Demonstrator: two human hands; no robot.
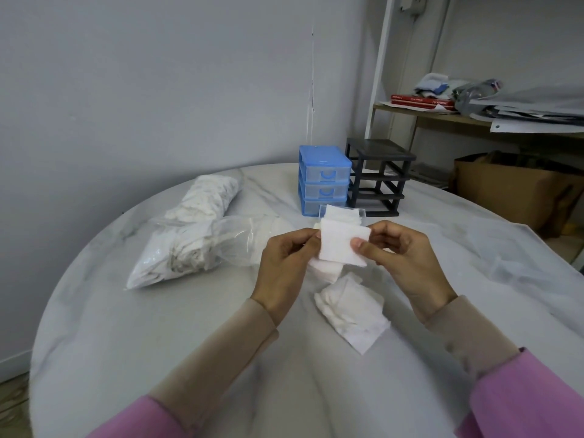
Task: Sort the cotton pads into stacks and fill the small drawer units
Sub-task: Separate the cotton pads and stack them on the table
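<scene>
A square white cotton pad point(343, 245) is held up in the air above a round marble-patterned worktop point(158, 327). The left hand point(284, 260) pinches the pad's left edge, its fingers curled round the edge, with more white pads hanging just beneath that grip. The right hand point(401, 257) pinches the pad's right edge, thumb pressed on the front face.

Directly below the held pad, a loose heap of cotton pads point(352, 311) lies on the worktop. Just behind the held pad sits a clear plastic drawer point(363, 214), pulled out and holding a stack of white pads.

Behind that drawer stands a blue three-drawer unit point(324, 180) with its clear-fronted drawers in place. Touching its right side is a black drawer frame point(379, 177), its slots open and without drawers.

To the left of the held pad lie two clear plastic bags: one nearer bag of pads point(177, 251), and a second bag of pads point(205, 197) farther back.

Both wrists wear beige cuffs under pink sleeves point(521, 403).

Beyond the black frame, a shelf point(442, 118) carries red books and papers, with a cardboard box point(512, 191) below it.
</scene>
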